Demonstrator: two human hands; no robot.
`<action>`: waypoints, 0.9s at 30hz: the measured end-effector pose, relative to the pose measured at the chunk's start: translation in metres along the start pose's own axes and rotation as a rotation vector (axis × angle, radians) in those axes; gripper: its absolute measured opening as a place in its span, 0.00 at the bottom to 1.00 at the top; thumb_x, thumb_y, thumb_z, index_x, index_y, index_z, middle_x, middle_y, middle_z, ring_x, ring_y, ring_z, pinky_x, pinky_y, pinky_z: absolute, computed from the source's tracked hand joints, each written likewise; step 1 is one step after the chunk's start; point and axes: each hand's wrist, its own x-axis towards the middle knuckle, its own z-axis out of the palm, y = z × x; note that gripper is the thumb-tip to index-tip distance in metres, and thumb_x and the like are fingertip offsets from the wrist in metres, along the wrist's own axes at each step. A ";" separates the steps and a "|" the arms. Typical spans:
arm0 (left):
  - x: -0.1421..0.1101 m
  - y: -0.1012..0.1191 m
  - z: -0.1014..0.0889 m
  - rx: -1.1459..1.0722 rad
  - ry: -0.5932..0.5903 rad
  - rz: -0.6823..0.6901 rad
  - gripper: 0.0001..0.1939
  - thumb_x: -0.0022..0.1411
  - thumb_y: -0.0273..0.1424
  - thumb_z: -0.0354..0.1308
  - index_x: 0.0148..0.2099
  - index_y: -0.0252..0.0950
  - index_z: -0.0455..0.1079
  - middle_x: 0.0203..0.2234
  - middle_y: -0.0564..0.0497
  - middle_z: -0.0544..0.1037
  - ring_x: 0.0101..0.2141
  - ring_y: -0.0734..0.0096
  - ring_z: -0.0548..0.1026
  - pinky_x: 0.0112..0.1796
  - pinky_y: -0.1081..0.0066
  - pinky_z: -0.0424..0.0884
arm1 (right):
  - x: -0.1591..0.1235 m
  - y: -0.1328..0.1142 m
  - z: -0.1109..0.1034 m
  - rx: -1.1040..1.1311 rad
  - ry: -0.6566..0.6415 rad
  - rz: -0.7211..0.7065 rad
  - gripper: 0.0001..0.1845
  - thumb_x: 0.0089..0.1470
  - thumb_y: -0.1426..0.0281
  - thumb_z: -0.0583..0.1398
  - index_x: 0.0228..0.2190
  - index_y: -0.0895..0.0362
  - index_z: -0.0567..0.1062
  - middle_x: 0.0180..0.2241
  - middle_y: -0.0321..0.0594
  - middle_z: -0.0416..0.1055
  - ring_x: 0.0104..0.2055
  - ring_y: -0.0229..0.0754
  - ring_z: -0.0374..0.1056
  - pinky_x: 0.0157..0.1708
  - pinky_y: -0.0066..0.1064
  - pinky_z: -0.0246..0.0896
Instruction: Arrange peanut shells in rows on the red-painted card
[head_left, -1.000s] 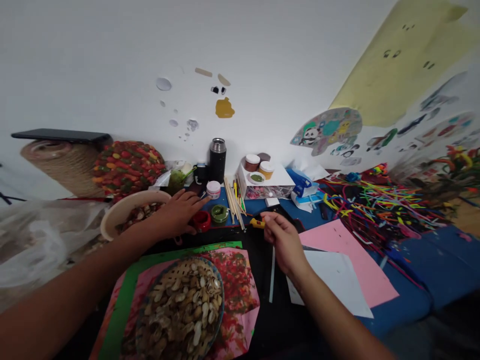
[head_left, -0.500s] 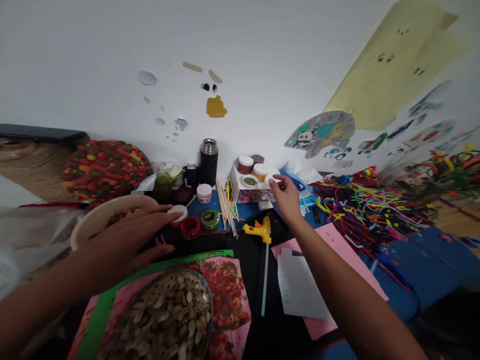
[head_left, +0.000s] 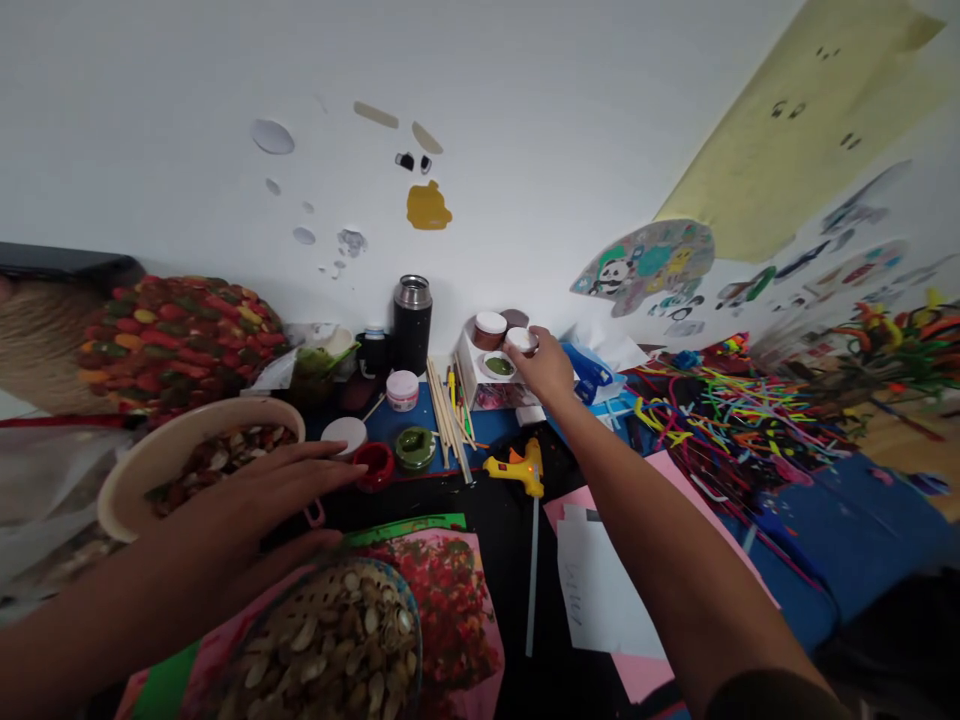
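My right hand reaches to the white box by the wall, with thumb and fingers around the white lid of a paint jar. A brown paint jar and a small lid with green paint sit beside it. Fingers stretched out, my left hand hovers above the basket of peanut shells, close to an open red paint jar. An open green paint jar stands to the right of the red one. On the black surface lies a yellow glue gun with a long glue stick in it.
A bowl of painted shells stands at left, below a colourful shell-covered round piece. A black thermos and several wooden sticks are at the back. White paper and a pile of pipe cleaners lie at right.
My right hand has let go of the glue gun and moved up to the jar on the box. My left hand has drawn back from the paint jars toward the basket.
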 end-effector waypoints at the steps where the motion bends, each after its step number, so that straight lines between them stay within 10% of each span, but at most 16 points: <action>1: 0.002 0.001 -0.001 -0.004 -0.001 0.008 0.27 0.74 0.56 0.55 0.68 0.54 0.73 0.64 0.51 0.79 0.63 0.51 0.77 0.61 0.48 0.77 | 0.001 0.003 -0.002 0.024 0.006 0.012 0.34 0.56 0.52 0.68 0.59 0.57 0.77 0.58 0.57 0.79 0.60 0.66 0.73 0.61 0.53 0.65; 15: 0.008 0.017 0.003 -0.059 -0.008 0.113 0.24 0.74 0.45 0.59 0.70 0.55 0.70 0.67 0.52 0.76 0.63 0.60 0.78 0.63 0.56 0.76 | -0.014 0.045 -0.053 0.552 0.056 0.221 0.37 0.57 0.34 0.59 0.42 0.55 0.80 0.35 0.44 0.81 0.31 0.47 0.78 0.27 0.34 0.72; 27: -0.013 0.022 0.006 -0.103 0.017 0.040 0.22 0.74 0.44 0.58 0.67 0.55 0.74 0.64 0.52 0.79 0.63 0.56 0.78 0.60 0.56 0.78 | -0.009 0.043 -0.046 0.111 0.089 0.069 0.38 0.55 0.49 0.67 0.60 0.56 0.77 0.55 0.54 0.80 0.55 0.61 0.75 0.58 0.52 0.68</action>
